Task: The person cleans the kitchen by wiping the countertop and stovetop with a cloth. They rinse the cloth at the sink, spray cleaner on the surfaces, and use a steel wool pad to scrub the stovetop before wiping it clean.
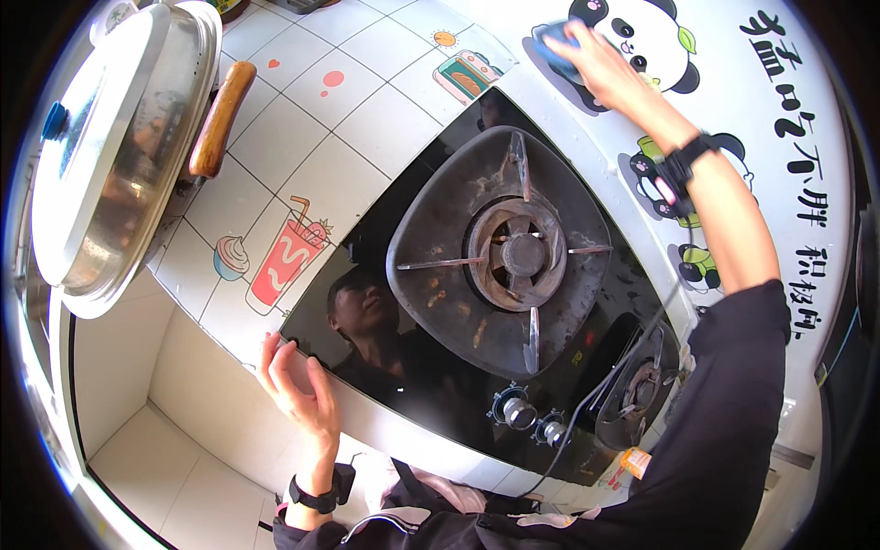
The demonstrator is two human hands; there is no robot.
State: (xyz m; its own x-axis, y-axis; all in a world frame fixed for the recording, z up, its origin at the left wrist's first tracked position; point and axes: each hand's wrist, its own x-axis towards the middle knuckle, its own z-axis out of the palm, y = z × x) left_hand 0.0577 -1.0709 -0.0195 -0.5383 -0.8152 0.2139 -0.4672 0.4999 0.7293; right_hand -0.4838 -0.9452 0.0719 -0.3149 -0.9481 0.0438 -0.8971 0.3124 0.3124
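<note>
My right hand (605, 72) presses a blue cloth (555, 49) against the white wall panel (729, 89), over a large panda picture (660, 34). The fingers are spread over the cloth and cover part of it. Below that arm lies a black glass gas hob (440, 405) with a large burner (526, 254) inside a dark, stained drip pan (440, 206). My left hand (299, 385) rests its fingertips on the counter's front edge by the hob's near left corner. Nothing is in it, and its fingers are apart.
A lidded metal pan (130, 172) with a wooden handle (223, 120) stands at the left. Two control knobs (519, 412) sit at the hob's front. A grey cable (584, 405) crosses the hob near a smaller burner (643, 388) and an orange-and-white packet (636, 462).
</note>
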